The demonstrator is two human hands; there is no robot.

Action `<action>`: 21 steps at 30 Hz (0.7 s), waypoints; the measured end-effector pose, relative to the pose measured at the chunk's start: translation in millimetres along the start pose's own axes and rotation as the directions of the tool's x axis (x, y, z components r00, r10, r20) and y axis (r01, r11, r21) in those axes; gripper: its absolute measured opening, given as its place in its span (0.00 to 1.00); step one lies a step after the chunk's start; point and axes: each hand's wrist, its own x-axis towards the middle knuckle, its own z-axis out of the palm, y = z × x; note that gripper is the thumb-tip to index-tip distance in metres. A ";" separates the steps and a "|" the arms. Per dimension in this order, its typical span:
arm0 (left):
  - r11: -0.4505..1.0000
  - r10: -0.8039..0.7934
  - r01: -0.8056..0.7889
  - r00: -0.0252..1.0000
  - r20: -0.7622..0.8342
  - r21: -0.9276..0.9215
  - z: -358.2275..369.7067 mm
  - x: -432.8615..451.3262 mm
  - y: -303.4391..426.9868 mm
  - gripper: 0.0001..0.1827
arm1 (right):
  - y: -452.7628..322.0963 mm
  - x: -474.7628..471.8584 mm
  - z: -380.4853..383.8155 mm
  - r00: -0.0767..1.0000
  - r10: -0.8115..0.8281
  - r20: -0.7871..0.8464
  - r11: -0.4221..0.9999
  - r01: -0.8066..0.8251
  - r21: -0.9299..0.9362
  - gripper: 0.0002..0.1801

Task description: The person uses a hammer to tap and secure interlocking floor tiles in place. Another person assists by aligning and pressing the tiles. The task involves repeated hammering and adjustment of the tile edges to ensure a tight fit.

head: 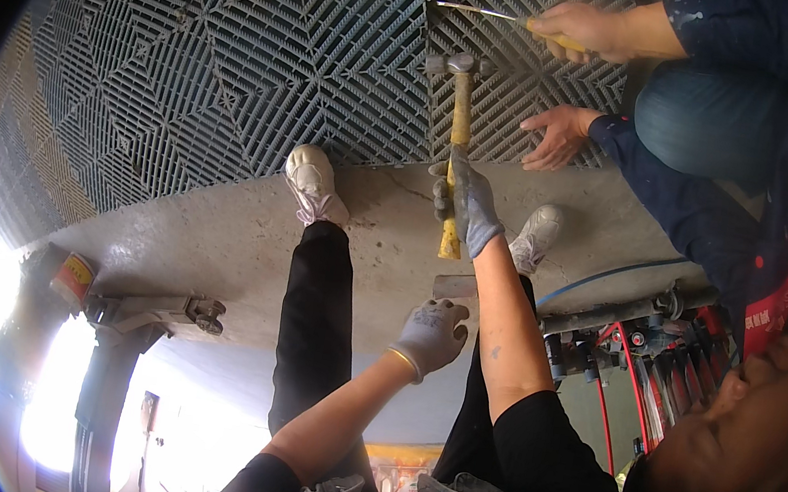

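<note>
My right hand (472, 200), in a grey work glove, grips the lower part of a ball-peen hammer's yellow handle (462, 116). The steel hammer head (459, 64) hangs over the interlocking plastic grate tiles (316, 46), close to a tile seam. My left hand (430, 336), gloved too, is loosely curled between my legs, with finger and thumb apart and nothing visible in it. Just beyond its fingertips is a short grey-brown piece (455, 287), whose kind I cannot tell. It appears apart from the glove.
A crouching co-worker's hand (583, 31) holds a yellow-handled pry tool (484, 11) at the seam; their other hand (556, 137) rests on the tiles. A blue hose (609, 272) crosses the concrete (227, 253) near red-framed equipment (631, 362). A lift arm (159, 307) stands left.
</note>
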 end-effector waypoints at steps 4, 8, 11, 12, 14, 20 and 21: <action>0.981 -0.030 0.008 0.993 0.111 0.193 2.9 -3.2 -2.4 0.19 | 1.5 1.3 -1.9 0.998 -0.046 -0.051 0.993 0.040 -0.108 0.25; 0.992 0.047 -0.043 0.998 -0.035 0.118 -8.8 -9.2 2.3 0.25 | 2.5 6.5 -13.1 0.995 -0.098 0.013 0.985 0.099 -0.144 0.18; 0.996 0.092 -0.086 0.858 -0.506 0.035 -50.2 -9.3 -18.6 0.29 | -7.3 21.4 -25.4 0.988 -0.041 -0.150 0.966 0.000 -0.259 0.17; 0.988 0.157 -0.093 0.649 -0.745 0.128 -72.8 -7.6 -40.0 0.31 | -11.4 25.0 -29.4 0.958 -0.196 -0.208 0.849 0.059 -0.524 0.17; 0.990 -0.017 0.131 0.515 -0.857 0.060 -119.5 -21.4 -111.7 0.31 | -23.4 40.9 -30.2 0.897 -0.361 -0.255 0.667 0.057 -0.743 0.21; 0.152 -0.953 0.977 0.185 -0.240 0.152 -52.6 -284.1 -318.3 0.17 | -43.8 42.4 -9.5 0.884 -0.416 -0.214 0.263 -0.109 -0.959 0.26; 0.089 -0.971 0.995 0.096 -0.221 0.041 -21.5 -326.7 -324.9 0.20 | -44.6 39.2 -4.8 0.889 -0.390 -0.240 0.249 -0.149 -0.957 0.28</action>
